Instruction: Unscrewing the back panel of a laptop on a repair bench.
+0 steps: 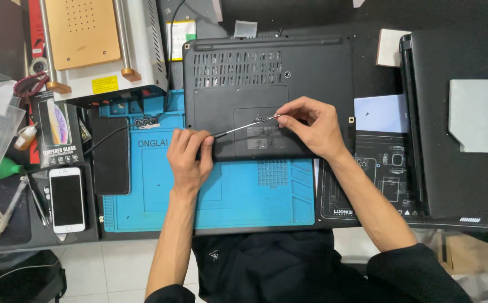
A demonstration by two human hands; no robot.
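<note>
Holding a thin screwdriver (238,129) across the underside of a black laptop (266,95), both hands at work above a blue repair mat (227,191) on the tabletop (8,219)

Left hand (189,157) nearest, fingers curled tight around the screwdriver's black handle at the laptop's front edge, forearm coming up from the bottom of the view

Right hand (311,126) further in, fingers (289,110) pinched together at the metal tip, resting on the laptop's base panel near its middle; whether a screw sits under the tip too small to tell

Laptop lying upside down, vents toward the far side, front edge overlapping the blue mat

Left of the mat: white phone (67,199) face up, dark phone (110,154) just beside the mat's edge, boxed screen protector (59,134) behind the white phone, tweezers-like tools (36,202) beside it

Right of the laptop: black printed work mat (378,191) with a pale blue sheet (381,112) on it, then a second dark laptop (457,123) with a grey metal plate (479,115) lying on it

Far left: white machine with a tan perforated top (87,39), well apart from both hands
</note>
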